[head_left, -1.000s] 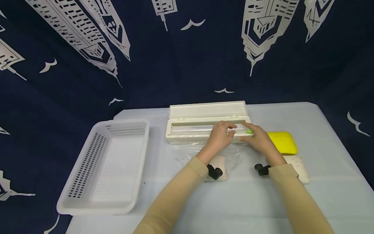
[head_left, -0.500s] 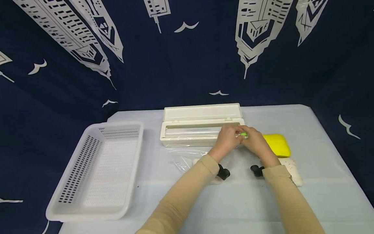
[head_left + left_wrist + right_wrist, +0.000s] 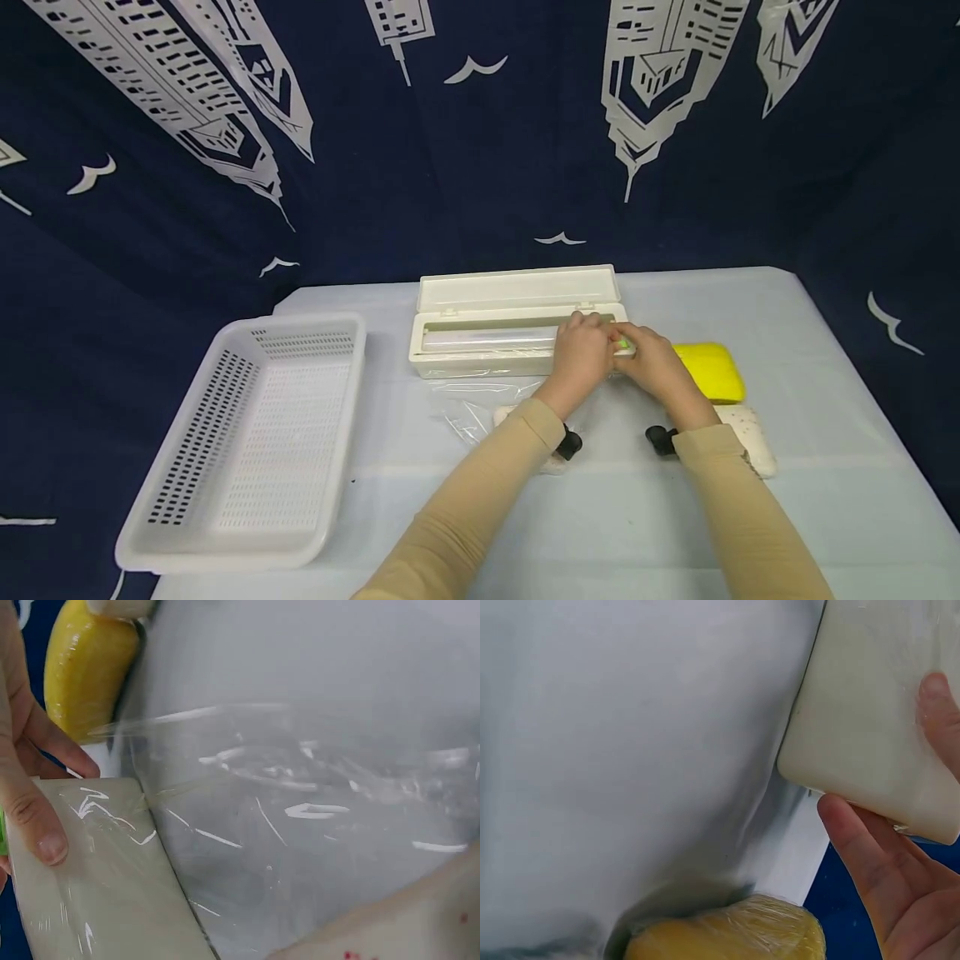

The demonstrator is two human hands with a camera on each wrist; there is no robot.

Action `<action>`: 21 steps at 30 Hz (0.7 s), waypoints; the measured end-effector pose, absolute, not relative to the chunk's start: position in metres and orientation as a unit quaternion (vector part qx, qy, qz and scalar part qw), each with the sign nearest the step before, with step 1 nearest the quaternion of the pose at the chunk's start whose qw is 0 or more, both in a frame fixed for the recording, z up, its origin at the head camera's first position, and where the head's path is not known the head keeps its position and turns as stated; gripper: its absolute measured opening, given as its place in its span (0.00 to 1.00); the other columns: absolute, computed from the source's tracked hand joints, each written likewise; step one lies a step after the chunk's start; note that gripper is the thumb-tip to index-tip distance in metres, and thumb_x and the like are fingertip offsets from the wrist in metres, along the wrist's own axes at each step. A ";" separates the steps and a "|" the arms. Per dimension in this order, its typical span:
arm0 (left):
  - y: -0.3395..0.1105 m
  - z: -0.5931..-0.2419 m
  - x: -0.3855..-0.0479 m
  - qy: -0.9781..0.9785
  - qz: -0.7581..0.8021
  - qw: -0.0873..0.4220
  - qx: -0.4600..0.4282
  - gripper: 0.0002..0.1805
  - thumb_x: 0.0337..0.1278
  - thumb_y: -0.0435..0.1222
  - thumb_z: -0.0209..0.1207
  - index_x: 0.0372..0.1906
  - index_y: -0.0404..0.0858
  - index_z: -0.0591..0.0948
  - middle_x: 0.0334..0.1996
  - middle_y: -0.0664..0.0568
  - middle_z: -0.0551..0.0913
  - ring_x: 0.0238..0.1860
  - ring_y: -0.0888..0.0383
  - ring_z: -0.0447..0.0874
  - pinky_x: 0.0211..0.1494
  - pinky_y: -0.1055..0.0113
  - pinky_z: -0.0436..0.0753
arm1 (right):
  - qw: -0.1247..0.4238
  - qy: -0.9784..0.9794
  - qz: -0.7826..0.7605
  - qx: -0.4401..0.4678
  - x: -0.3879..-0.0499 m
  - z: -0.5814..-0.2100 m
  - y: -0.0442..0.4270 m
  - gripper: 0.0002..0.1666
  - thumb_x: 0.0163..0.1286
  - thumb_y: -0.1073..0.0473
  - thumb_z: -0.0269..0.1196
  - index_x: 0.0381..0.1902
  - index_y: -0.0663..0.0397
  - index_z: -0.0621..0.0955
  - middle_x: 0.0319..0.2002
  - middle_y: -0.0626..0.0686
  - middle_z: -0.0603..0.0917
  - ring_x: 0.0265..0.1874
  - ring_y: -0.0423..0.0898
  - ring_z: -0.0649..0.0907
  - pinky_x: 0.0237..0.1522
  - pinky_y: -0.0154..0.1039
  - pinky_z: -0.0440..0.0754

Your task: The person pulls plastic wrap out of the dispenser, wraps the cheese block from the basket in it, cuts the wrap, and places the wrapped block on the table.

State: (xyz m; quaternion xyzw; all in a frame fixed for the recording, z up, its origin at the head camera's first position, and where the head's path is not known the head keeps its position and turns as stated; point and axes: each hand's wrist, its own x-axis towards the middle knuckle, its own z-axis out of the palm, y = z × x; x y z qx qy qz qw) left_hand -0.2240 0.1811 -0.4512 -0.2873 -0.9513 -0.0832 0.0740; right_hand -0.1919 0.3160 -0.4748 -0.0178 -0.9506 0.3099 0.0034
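Note:
A cream cling film dispenser [image 3: 480, 365] lies at the back of the table with its lid [image 3: 517, 288] raised. A clear film roll [image 3: 487, 340] sits inside. My left hand [image 3: 581, 354] grips the front edge near its right end; in the left wrist view a thumb [image 3: 45, 832] presses the film-covered front. My right hand [image 3: 652, 360] holds the right end, close to a green slide cutter [image 3: 624, 343] partly covered by fingers. Clear film [image 3: 300, 810] hangs from the front over a pale speckled block [image 3: 504, 413], mostly hidden under my left arm.
A white perforated basket [image 3: 341, 450] stands at the left. To the right of the dispenser lies a yellow wrapped block [image 3: 712, 373], with a pale speckled block [image 3: 753, 437] in front of it. Behind the table hangs a dark blue patterned cloth [image 3: 465, 183].
From being apart, my hands have come together at the dispenser's right end, the left moving right. The green slide cutter is now more covered by fingers. The view has shifted slightly.

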 end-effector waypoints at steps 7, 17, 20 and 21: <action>0.180 -0.448 -0.223 -0.950 -0.008 0.080 -0.300 0.10 0.64 0.52 0.60 0.47 0.61 0.85 0.48 0.68 0.81 0.46 0.66 0.72 0.42 0.75 0.68 | 0.006 -0.947 0.320 -0.018 -0.191 -0.474 0.315 0.33 0.63 0.59 0.69 0.64 0.58 0.72 0.59 0.71 0.77 0.58 0.69 0.76 0.60 0.64 0.72; 0.141 -0.444 -0.234 -0.950 -0.007 0.086 -0.301 0.09 0.54 0.45 0.69 0.42 0.54 0.87 0.42 0.64 0.84 0.44 0.63 0.76 0.46 0.73 0.74 | -0.021 -0.942 0.333 -0.030 -0.194 -0.472 0.308 0.42 0.61 0.49 0.71 0.70 0.55 0.69 0.67 0.70 0.70 0.67 0.69 0.68 0.66 0.64 0.66; 0.115 -0.442 -0.240 -0.948 -0.030 0.096 -0.302 0.05 0.58 0.41 0.66 0.39 0.51 0.88 0.40 0.62 0.85 0.42 0.62 0.78 0.45 0.71 0.76 | -0.037 -0.941 0.334 -0.040 -0.191 -0.469 0.312 0.43 0.63 0.48 0.70 0.71 0.54 0.67 0.69 0.71 0.67 0.68 0.69 0.66 0.67 0.65 0.64; 0.105 -0.442 -0.242 -0.948 -0.035 0.095 -0.301 0.04 0.59 0.41 0.66 0.39 0.50 0.88 0.39 0.61 0.85 0.42 0.61 0.78 0.44 0.71 0.76 | -0.040 -0.940 0.335 -0.041 -0.190 -0.468 0.314 0.43 0.63 0.49 0.69 0.72 0.54 0.66 0.69 0.71 0.66 0.68 0.70 0.66 0.67 0.65 0.64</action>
